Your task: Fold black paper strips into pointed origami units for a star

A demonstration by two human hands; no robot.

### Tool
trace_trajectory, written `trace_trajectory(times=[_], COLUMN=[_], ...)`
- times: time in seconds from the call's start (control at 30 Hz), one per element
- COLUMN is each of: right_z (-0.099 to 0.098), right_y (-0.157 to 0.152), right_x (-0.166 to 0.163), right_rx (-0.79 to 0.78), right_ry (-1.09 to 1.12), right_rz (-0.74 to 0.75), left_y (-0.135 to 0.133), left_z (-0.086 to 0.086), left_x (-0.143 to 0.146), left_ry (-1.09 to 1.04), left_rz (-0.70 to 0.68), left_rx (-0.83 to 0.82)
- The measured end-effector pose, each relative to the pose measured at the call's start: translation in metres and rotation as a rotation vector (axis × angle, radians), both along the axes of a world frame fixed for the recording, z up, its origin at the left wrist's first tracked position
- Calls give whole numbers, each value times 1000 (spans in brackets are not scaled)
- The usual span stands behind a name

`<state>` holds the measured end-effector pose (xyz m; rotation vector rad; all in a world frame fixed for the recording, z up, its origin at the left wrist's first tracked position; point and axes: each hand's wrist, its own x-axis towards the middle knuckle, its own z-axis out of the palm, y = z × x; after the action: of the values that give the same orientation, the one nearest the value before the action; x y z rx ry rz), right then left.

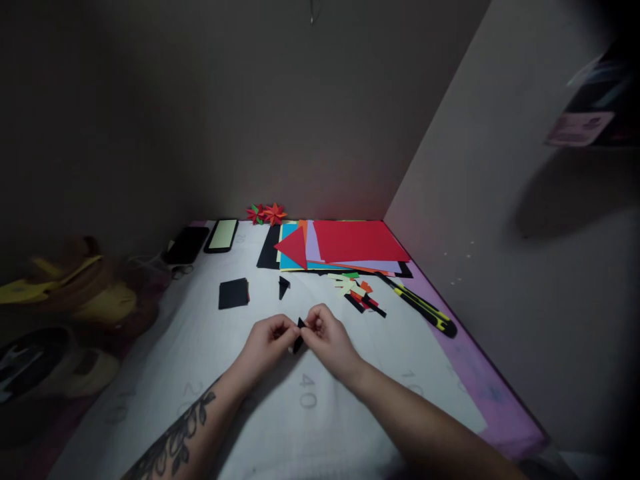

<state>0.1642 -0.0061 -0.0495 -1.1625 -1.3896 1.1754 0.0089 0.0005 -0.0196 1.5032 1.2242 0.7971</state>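
At the left edge of the white mat (165,347), just off it, some blurry yellow stuff is sitting in the dark, and I honestly can't tell what it is. A dark phone (186,245) and a second phone (223,235) with a pale lit screen are lying side by side at the mat's far left corner. A couple of red paper stars (266,214) are sitting at the mat's far edge, right by the wall. On the mat, left of its middle, a black paper square (233,293) is lying flat, with a little black folded triangle (283,287) just right of it. Over the mat's middle the left hand (267,340) is pinching one side of a small black paper piece (299,333), fingertips closed tight on it, and the right hand (327,337) is pinching the other side the same way, so the piece is sitting between both sets of fingertips, just above the mat. The stack of coloured paper (350,247), red sheet on top, is taking up the mat's far right corner, with paper scraps (355,290) scattered just in front of it. A yellow-and-black utility knife (423,308) is lying along the mat's right edge.
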Motion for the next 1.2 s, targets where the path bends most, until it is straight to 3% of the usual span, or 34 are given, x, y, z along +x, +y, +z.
trace_trajectory(times=[0.27, 0.5, 0.83, 1.2], right_z=[8, 8, 0, 3], right_y=[2, 2, -3, 2], right_x=[-3, -6, -6, -6], right_rx=[-109, -129, -187, -122], right_ry=[224, 236, 256, 220], right_rz=[-38, -6, 54, -72], left_y=[1, 0, 7, 0], left_z=[-5, -11, -1, -9], left_x=[3, 5, -6, 3], left_ry=[-17, -64, -113, -18], left_rz=[-22, 184, 321, 116], left_rx=[-73, 12, 14, -17])
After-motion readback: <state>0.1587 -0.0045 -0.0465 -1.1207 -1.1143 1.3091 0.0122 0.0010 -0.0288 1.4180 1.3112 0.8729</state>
